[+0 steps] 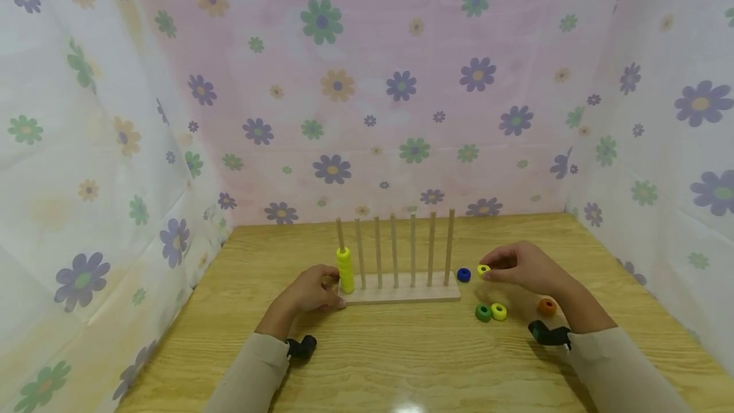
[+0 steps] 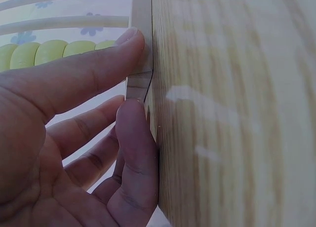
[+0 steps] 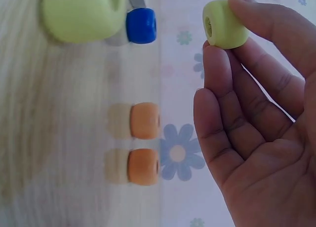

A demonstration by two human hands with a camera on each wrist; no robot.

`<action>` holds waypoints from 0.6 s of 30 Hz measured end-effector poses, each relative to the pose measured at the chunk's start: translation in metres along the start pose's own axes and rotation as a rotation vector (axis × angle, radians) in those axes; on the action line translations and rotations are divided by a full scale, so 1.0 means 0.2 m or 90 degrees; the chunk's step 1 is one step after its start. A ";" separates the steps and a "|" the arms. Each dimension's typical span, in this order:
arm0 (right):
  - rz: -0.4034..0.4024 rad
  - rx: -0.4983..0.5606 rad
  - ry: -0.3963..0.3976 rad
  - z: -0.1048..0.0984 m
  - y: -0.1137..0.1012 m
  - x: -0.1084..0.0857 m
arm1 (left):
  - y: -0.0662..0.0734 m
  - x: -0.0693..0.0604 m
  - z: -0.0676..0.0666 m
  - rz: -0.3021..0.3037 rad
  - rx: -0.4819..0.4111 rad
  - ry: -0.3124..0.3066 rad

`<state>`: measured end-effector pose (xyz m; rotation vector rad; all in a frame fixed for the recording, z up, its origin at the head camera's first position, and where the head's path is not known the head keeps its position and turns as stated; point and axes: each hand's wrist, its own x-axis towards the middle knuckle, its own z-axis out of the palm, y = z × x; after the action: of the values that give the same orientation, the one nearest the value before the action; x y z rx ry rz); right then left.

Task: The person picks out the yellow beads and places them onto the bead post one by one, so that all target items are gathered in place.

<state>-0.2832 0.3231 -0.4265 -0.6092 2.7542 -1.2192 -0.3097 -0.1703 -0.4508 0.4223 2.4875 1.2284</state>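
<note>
A wooden peg rack (image 1: 401, 295) with several upright rods stands on the table, a stack of yellow beads (image 1: 345, 271) on its leftmost rod. My left hand (image 1: 312, 287) holds the left end of the rack's base, thumb on its front side and fingers at the end, as the left wrist view shows. Just right of the rack, my right hand (image 1: 524, 266) pinches a yellow bead (image 3: 227, 24) between thumb and fingertips, raised above the table. Near it on the table lies a blue bead (image 1: 463, 275).
Closer to me lie a green bead (image 1: 483, 312) and another yellow bead (image 1: 499, 311), side by side. An orange bead (image 1: 547, 306) sits under my right wrist; the right wrist view shows two orange beads (image 3: 144, 121). Flowered cloth (image 1: 367, 113) hangs behind and at both sides.
</note>
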 end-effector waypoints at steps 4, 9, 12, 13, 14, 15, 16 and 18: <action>0.008 -0.003 0.004 -0.02 -0.04 0.01 | 0.00 0.01 0.00 0.000 -0.005 -0.002; 0.016 0.011 0.006 -0.04 -0.09 0.02 | -0.01 0.01 0.00 0.000 -0.015 -0.006; 0.017 0.017 0.007 -0.06 -0.12 0.02 | -0.01 0.01 0.01 -0.006 -0.023 -0.004; 0.015 0.010 0.009 -0.06 -0.13 0.02 | -0.01 0.01 0.01 -0.009 -0.025 -0.003; 0.015 0.005 0.011 -0.07 -0.14 0.03 | -0.01 0.01 0.01 -0.013 -0.027 -0.002; 0.014 -0.002 0.014 -0.07 -0.15 0.03 | -0.01 0.01 0.01 -0.014 -0.027 -0.001; 0.012 -0.007 0.017 -0.08 -0.16 0.04 | 0.00 0.01 0.01 -0.015 -0.027 -0.001; 0.010 -0.019 0.025 -0.08 -0.18 0.05 | 0.00 0.01 0.01 -0.015 -0.023 0.002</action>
<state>-0.2837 0.3088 -0.3876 -0.5713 2.8084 -1.2031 -0.3099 -0.1689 -0.4526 0.3811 2.4612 1.2641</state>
